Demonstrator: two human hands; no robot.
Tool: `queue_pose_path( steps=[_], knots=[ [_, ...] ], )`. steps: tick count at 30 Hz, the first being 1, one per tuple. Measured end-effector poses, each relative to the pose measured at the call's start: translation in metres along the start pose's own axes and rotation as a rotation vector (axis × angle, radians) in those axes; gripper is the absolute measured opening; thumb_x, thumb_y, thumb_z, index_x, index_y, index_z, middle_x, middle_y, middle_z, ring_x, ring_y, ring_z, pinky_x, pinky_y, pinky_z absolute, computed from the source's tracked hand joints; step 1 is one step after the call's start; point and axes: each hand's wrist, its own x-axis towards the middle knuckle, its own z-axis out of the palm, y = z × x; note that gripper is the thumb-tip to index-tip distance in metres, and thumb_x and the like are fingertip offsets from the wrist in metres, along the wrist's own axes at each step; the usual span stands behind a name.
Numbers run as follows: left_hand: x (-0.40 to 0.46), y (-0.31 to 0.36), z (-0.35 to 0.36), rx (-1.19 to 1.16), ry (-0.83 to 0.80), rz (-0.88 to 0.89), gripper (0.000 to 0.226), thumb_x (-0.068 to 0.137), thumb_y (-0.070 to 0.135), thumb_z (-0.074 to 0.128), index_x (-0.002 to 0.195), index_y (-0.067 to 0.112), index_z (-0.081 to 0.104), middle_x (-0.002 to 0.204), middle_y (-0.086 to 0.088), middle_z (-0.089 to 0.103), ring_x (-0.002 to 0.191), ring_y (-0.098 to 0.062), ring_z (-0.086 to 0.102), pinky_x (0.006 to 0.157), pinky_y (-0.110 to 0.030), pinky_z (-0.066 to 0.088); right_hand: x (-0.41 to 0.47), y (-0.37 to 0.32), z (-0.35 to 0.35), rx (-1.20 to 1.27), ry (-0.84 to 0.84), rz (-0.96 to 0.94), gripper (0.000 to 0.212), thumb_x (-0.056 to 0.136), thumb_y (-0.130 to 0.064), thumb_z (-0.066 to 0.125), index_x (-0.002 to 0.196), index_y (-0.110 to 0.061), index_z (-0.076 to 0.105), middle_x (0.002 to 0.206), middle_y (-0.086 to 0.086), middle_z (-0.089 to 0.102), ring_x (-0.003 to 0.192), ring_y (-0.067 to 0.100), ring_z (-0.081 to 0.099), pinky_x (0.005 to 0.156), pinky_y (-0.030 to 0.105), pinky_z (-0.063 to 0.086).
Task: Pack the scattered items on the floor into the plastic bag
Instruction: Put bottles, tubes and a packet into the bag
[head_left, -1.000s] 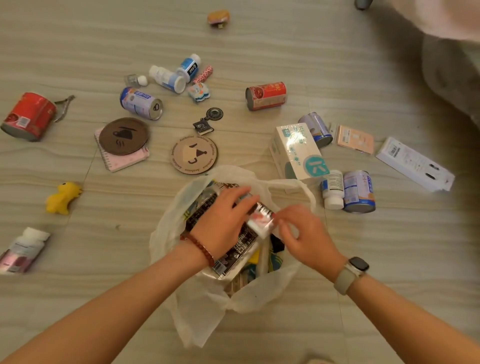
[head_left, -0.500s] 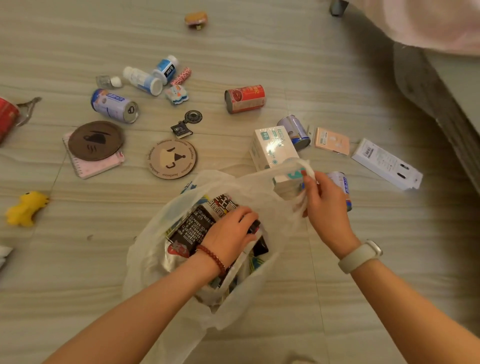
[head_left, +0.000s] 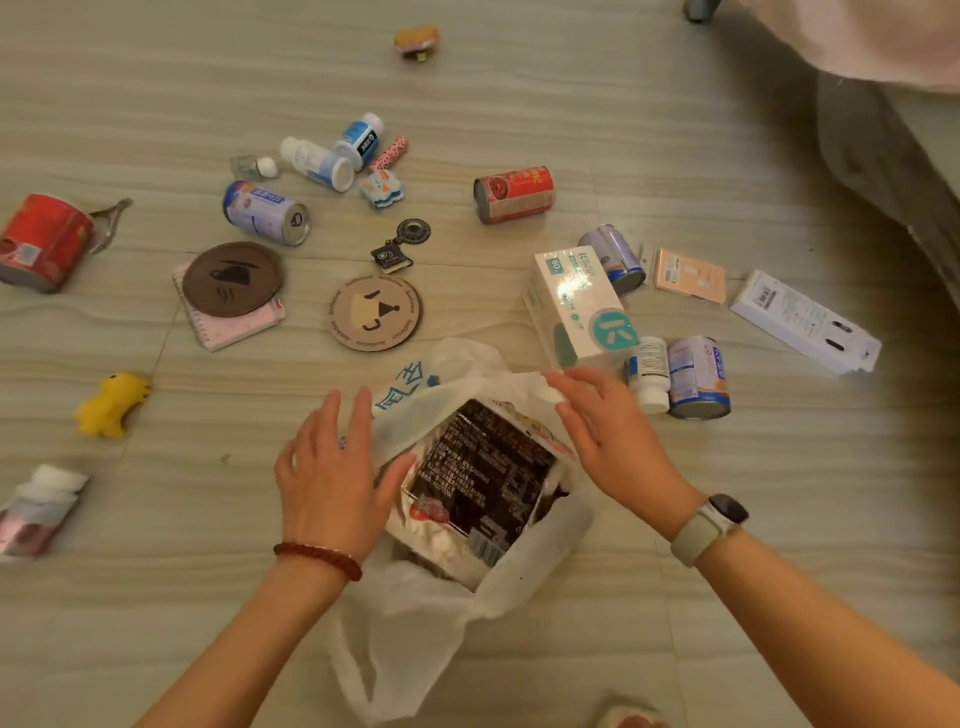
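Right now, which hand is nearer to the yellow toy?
Left. The left hand rests on the bag's left side, toward the yellow toy; the right hand is beyond the bag.

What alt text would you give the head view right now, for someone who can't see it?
Two open hands, left hand and right hand, flank a white plastic bag on the floor, a dark packet showing in its mouth. Cans, bottles, boxes, two round coasters and a yellow toy lie scattered beyond it.

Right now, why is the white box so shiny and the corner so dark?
Head view: room light glares off the white box's glossy wrap; the right-hand corner falls in shadow beside the furniture; the wide lens bends the floor lines near the edges.
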Motion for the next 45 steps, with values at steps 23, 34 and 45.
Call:
queue_pose_path(
  steps=[23, 34, 45],
  knots=[
    [0.014, -0.058, -0.092, -0.971, 0.11, -0.304, 0.019, 0.087, 0.016, 0.056, 0.106, 0.015, 0.056, 0.106, -0.006, 0.062, 0.098, -0.019, 0.056, 0.08, -0.017, 0.049, 0.043, -0.104, -0.034, 0.141, -0.154, 0.114, 0.027, 0.091, -0.029, 0.05, 0.095, -0.004, 0.058, 0.086, 0.012, 0.06, 0.077, 0.025, 0.053, 0.06, 0.03, 0.032],
    [0.004, -0.06, -0.032, 0.045, 0.033, -0.144, 0.067, 0.082, 0.045, 0.057, 0.139, 0.022, 0.031, 0.148, -0.018, 0.024, 0.128, -0.037, 0.029, 0.098, -0.051, 0.032, 0.042, -0.054, 0.028, -0.647, -0.205, -0.077, 0.05, 0.086, -0.016, 0.053, 0.131, -0.014, 0.03, 0.126, 0.012, 0.046, 0.106, 0.029, 0.049, 0.074, 0.035, 0.041],
    [0.004, -0.063, 0.022, 0.094, -0.138, 0.18, 0.074, 0.078, 0.064, 0.001, 0.143, 0.031, 0.012, 0.156, -0.003, 0.008, 0.143, -0.024, 0.005, 0.115, -0.042, 0.002, 0.039, -0.038, 0.054, -0.708, -0.478, -0.455, 0.065, 0.09, -0.054, -0.002, 0.143, -0.022, 0.015, 0.153, 0.005, 0.022, 0.141, 0.025, 0.017, 0.112, 0.055, 0.007]
  ],
)
